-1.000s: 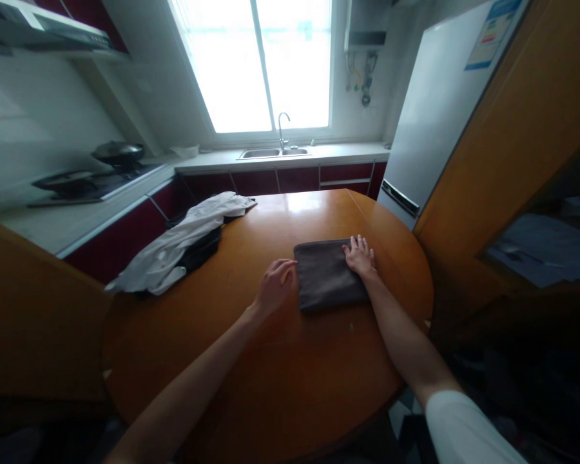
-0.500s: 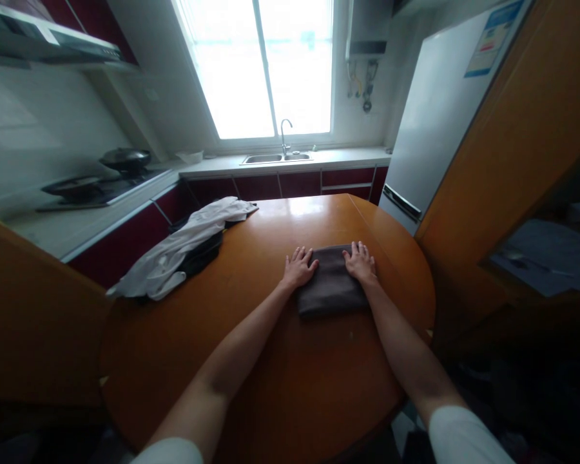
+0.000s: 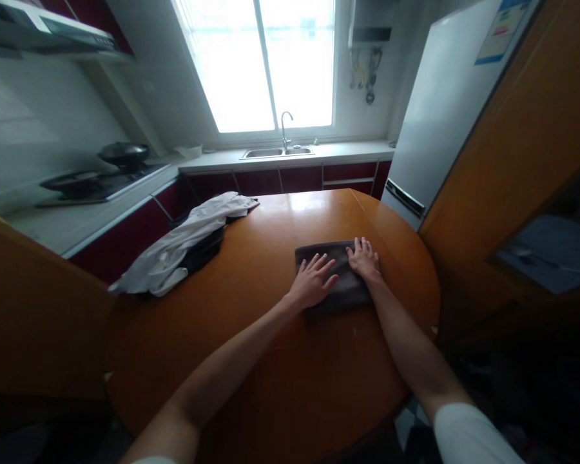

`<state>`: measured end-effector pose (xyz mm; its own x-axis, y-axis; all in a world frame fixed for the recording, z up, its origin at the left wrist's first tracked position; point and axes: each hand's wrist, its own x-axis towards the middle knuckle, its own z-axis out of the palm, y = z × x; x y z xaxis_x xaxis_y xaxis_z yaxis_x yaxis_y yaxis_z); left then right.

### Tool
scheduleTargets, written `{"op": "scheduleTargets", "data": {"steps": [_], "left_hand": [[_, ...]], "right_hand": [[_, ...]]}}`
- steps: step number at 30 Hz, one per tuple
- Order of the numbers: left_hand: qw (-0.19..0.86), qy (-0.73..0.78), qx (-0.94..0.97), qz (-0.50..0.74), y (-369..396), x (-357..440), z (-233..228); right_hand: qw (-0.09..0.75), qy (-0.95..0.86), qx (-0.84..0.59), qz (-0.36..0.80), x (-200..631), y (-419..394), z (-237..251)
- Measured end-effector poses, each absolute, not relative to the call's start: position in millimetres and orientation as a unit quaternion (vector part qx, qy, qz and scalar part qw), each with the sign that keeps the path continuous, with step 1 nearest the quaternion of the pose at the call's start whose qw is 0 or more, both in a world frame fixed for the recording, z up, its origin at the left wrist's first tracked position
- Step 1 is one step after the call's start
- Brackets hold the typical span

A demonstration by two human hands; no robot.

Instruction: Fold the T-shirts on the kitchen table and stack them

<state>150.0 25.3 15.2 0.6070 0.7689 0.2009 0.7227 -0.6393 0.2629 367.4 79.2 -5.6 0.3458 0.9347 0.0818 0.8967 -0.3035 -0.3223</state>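
Left hand (image 3: 313,282) flat, fingers spread, on folded grey cloth's (image 3: 337,256) near-left; right hand (image 3: 365,260) flat on far-right; long axis left-right.

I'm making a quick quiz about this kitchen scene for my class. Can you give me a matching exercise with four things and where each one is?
Things:
1. dark folded towel
2. white garment
3. faucet
4. pan

Places:
a. on the stove at the left
b. under both hands, on the round table
c. below the window, at the sink
d. bunched at the table's far left edge

Pairs: 1-b, 2-d, 3-c, 4-a
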Motion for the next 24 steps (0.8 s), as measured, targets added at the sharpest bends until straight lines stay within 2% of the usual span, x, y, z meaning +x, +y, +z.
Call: {"op": "scheduleTargets", "data": {"steps": [4,17,20,24], "left_hand": [[0.06,0.373,0.915,0.143,4,151,11],[0.085,0.374,0.911,0.151,-6,144,3],[0.129,0.382,0.894,0.195,-3,143,8],[0.182,0.382,0.844,0.33,15,134,16]], "right_hand": [[0.156,-0.569,-0.806,0.053,368,78,-5],[0.162,-0.566,-0.806,0.056,366,76,1],[0.166,-0.564,-0.806,0.063,364,73,5],[0.168,-0.561,-0.807,0.075,363,71,9]]}}
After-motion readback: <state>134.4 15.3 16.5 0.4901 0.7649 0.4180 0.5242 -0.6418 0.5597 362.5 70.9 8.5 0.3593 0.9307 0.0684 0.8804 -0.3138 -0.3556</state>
